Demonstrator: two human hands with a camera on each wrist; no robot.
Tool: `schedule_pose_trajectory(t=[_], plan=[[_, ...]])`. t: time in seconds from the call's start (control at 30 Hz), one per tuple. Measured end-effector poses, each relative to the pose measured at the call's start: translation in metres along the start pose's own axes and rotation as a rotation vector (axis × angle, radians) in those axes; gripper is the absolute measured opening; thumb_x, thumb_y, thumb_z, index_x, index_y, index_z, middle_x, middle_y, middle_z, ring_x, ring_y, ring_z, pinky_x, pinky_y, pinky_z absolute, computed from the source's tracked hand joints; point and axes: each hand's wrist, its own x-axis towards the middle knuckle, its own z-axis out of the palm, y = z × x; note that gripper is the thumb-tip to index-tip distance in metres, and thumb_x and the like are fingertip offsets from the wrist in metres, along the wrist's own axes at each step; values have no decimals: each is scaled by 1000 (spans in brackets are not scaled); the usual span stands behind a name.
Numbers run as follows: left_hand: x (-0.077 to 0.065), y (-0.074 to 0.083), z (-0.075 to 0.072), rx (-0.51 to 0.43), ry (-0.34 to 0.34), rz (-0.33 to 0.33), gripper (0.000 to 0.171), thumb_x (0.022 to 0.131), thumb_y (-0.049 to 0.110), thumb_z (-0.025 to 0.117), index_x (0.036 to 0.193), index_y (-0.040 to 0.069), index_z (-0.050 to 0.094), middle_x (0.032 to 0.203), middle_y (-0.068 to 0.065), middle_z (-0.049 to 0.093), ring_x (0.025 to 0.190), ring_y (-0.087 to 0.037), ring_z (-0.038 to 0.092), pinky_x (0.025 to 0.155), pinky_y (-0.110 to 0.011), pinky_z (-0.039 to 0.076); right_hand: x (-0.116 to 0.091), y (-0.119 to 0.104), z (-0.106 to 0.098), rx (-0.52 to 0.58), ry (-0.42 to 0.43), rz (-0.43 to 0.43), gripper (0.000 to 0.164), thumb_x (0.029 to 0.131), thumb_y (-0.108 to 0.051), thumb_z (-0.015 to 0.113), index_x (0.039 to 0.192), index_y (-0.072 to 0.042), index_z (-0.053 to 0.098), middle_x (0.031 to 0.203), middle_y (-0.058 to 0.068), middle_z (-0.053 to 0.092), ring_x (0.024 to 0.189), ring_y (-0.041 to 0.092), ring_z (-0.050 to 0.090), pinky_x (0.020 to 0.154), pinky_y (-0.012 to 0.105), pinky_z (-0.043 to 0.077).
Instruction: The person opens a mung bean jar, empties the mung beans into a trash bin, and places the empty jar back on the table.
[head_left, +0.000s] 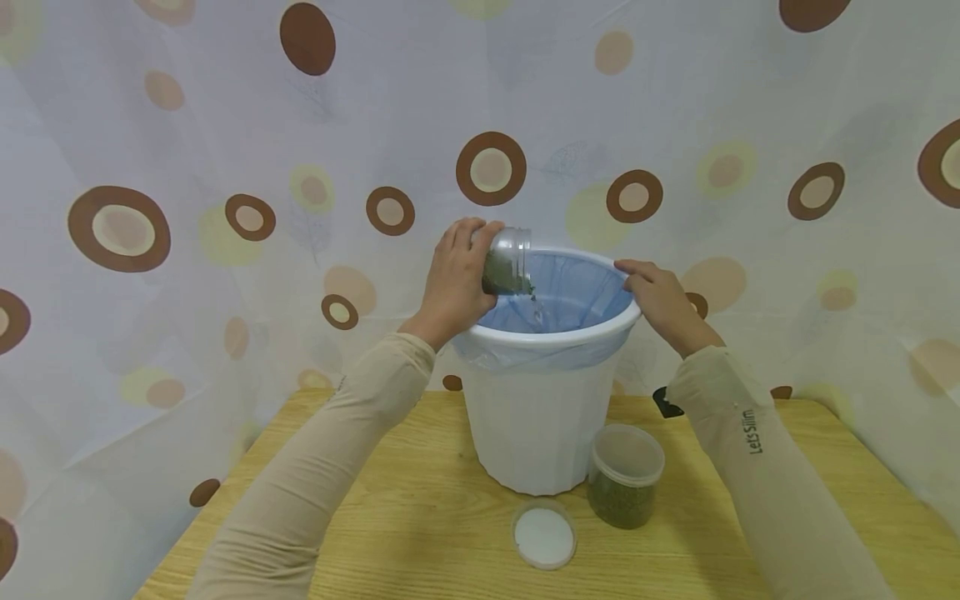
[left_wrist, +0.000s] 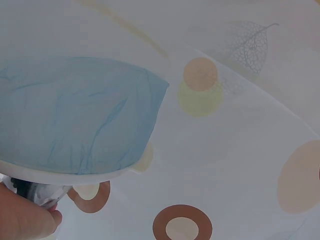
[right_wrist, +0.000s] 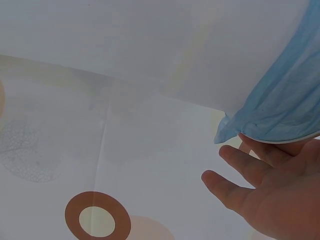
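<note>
My left hand (head_left: 459, 279) grips a clear jar (head_left: 507, 262), tipped on its side with its mouth over the white trash can (head_left: 536, 417). Dark green bits lie in the jar, and a clear streak falls from its mouth. A blue bag (head_left: 585, 279) lines the can and folds over its rim. At the can's right side, my right hand (head_left: 663, 304) holds the rim; in the right wrist view some of its fingers (right_wrist: 227, 192) stick out loosely below the rim. The left wrist view shows only part of the left hand (left_wrist: 25, 217) and the jar's edge.
A lidless clear tub (head_left: 626, 479) with green contents stands against the can's front right. In front of the can, a round white lid (head_left: 544, 537) lies on the wooden table (head_left: 420, 517). A small black object (head_left: 666, 402) is partly hidden behind the right sleeve. A patterned curtain (head_left: 420, 100) hangs behind.
</note>
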Motion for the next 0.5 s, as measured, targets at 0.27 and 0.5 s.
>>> schedule_pose_trajectory(t=[0.27,0.5], plan=[[1,0,0,3,0,-1,84,68,11,85,139,13,39,139,-12,38,135,-30,29,114,-39,21,-1,-2,1,-1,4,4,52,98,-17,28,149,-4,32,155,19,25,138,39,26,109,53,25],[0,1,0,9,-8,-1,84,69,10,84,139,14,39,139,-12,37,135,-30,28,114,-39,21,-1,-2,0,-3,-4,10,53,99,-18,28,150,-5,30,155,19,24,138,39,27,108,54,26]])
